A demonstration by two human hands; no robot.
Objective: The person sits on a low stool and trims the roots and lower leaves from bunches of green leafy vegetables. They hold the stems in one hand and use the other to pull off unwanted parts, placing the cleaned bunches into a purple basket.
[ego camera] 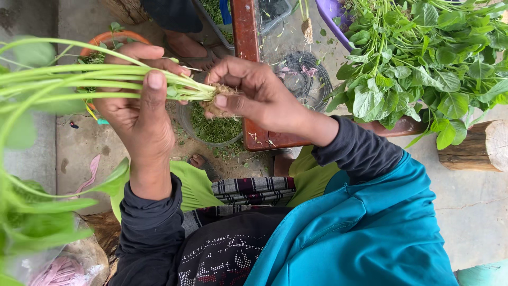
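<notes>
The left hand [138,108] is clamping a bunch of long pale-green leafy stems [100,79] horizontally, fingers wrapped over and thumb pressing on top, so the root ends are projecting clear to the right; the right hand [259,98] is pinching the tan fibrous root tuft [219,100] between thumb and fingertips, wrist bent inward, directly above a round container of green trimmings [214,127] on the ground; a heap of broad green leaves [423,58] is lying on the red-brown bench [246,32].

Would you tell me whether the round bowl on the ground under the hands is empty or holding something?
Holding something: the round bowl has green trimmings heaped inside, visible beneath the right hand.
</notes>
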